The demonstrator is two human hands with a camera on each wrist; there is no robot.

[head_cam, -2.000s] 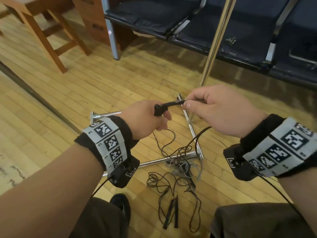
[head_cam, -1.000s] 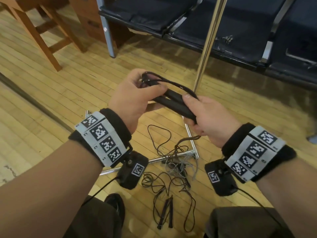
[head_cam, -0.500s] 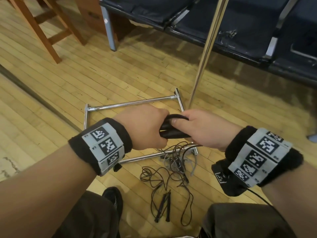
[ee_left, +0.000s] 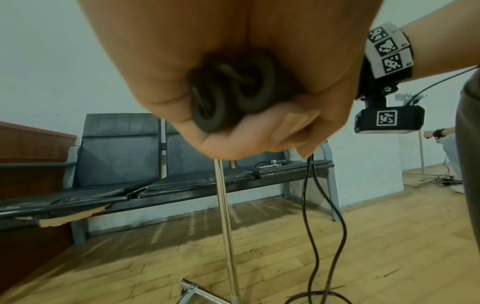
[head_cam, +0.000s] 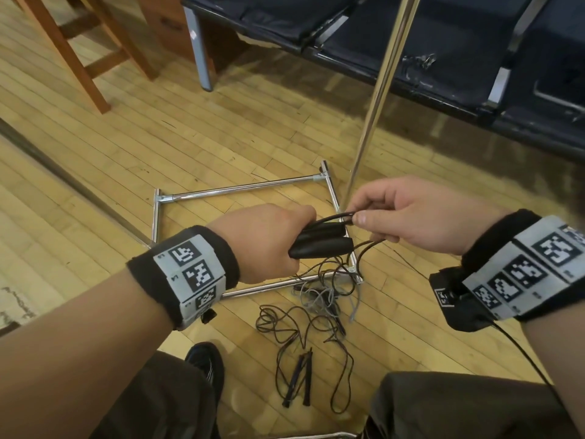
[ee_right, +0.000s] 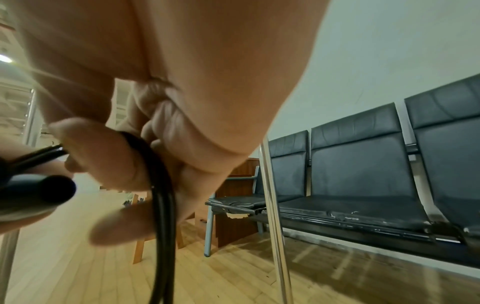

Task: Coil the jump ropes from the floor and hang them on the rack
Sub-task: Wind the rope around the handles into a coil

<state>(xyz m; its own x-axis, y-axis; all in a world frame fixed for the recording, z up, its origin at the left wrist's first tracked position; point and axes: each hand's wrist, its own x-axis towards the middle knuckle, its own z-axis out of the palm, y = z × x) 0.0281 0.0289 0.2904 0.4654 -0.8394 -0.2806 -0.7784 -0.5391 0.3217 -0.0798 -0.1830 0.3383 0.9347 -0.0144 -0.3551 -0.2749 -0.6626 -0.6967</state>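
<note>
My left hand (head_cam: pixel 269 242) grips the two black handles (head_cam: pixel 323 240) of a jump rope side by side; their round ends (ee_left: pixel 231 92) show in the left wrist view. My right hand (head_cam: pixel 408 217) pinches that rope's doubled black cord (head_cam: pixel 338 217) just past the handles, and the cord (ee_right: pixel 161 205) hangs down from its fingers to the floor. More ropes lie in a tangle (head_cam: pixel 319 308) on the floor below my hands, with another pair of handles (head_cam: pixel 300 386). The chrome rack's base (head_cam: pixel 240 191) and upright pole (head_cam: pixel 376 99) stand just beyond.
A row of dark padded seats (head_cam: pixel 443 36) runs along the back. A wooden stool (head_cam: pixel 76 42) stands at the back left. My shoe (head_cam: pixel 205 359) and knees are at the bottom of the head view. The floor is wooden boards.
My hands came down from chest height and both handles ended up together in my left hand. My right hand has drawn away to the right, sliding along the doubled cord.
</note>
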